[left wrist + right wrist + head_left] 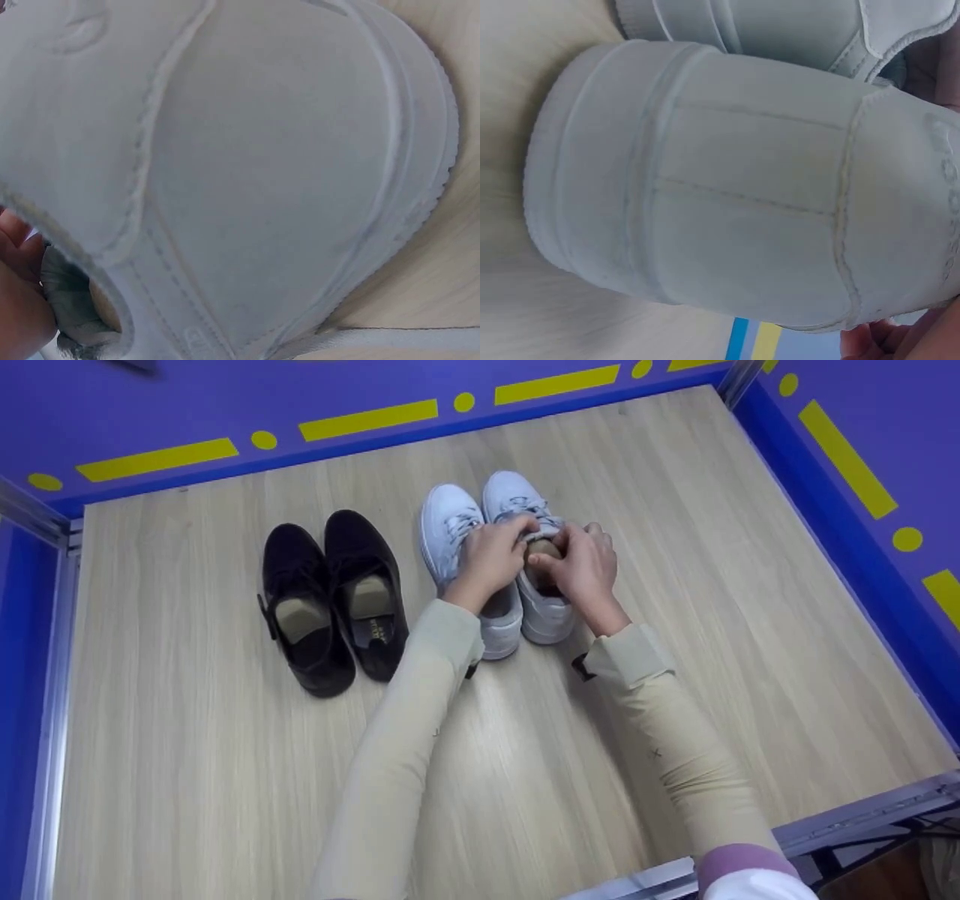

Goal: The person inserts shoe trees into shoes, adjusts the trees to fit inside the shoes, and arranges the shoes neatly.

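A pair of white sneakers stands side by side, the left sneaker [448, 514] and the right sneaker [551, 615]. My left hand [491, 555] reaches across the left one and grips the right sneaker's tongue area with bent fingers. On the opposite side of that opening, my right hand [589, 566] holds the edge between thumb and fingers. A tan insert [545, 551] shows inside the opening between both hands. White shoe panels [277, 150] fill most of the left wrist view. In the right wrist view the sneaker's heel [750, 187] is large, and fingers show only at the edge.
Left of the sneakers lies a pair of black shoes [292, 547] with beige inserts [371, 597] inside. They rest on a wood-grain tabletop [187, 735]. Blue-purple panels [337, 397] with yellow marks border the table at the back and sides.
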The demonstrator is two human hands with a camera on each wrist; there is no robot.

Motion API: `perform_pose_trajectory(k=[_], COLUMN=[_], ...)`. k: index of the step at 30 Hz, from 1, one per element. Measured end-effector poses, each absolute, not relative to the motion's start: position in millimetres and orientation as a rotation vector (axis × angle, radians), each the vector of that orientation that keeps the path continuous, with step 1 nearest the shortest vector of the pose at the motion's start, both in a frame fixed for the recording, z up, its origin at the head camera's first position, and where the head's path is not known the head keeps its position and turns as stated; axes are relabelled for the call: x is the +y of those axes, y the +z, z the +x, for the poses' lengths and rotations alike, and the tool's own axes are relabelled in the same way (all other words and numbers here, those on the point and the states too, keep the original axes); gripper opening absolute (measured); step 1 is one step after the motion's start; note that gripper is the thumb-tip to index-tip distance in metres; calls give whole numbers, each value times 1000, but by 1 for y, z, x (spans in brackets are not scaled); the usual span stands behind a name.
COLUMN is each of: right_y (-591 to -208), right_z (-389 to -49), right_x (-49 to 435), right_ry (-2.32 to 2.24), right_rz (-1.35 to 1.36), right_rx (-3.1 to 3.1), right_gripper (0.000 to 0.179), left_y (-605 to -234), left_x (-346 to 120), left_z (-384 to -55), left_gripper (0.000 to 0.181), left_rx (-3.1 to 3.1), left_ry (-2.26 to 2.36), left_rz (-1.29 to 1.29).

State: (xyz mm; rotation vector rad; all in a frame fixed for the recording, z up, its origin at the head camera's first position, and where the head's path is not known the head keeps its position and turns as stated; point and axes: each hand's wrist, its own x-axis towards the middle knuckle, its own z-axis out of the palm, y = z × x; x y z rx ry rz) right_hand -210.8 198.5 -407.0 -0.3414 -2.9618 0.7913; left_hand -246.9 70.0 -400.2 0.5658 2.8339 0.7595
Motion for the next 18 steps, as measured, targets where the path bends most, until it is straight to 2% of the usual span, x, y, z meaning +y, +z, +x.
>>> perform_pose_trajectory(k=[4,10,18], right_y=[-405,-400,-398], right_z=[-214,-224,-233], right_x=[199,205,207], right_ry=[829,1077,1384], right_rz=[-405,-499,-393], right_rx=[-2986,-3045,-3048], right_gripper=[50,78,67], left_y=[-402,-403,-402], left_x=[69,69,69], left_z=[-247,-246,-246], left_gripper=[25,25,24], left_rx=[2862,2883,2899], left_ry=[750,765,770], left_rz=[583,608,631])
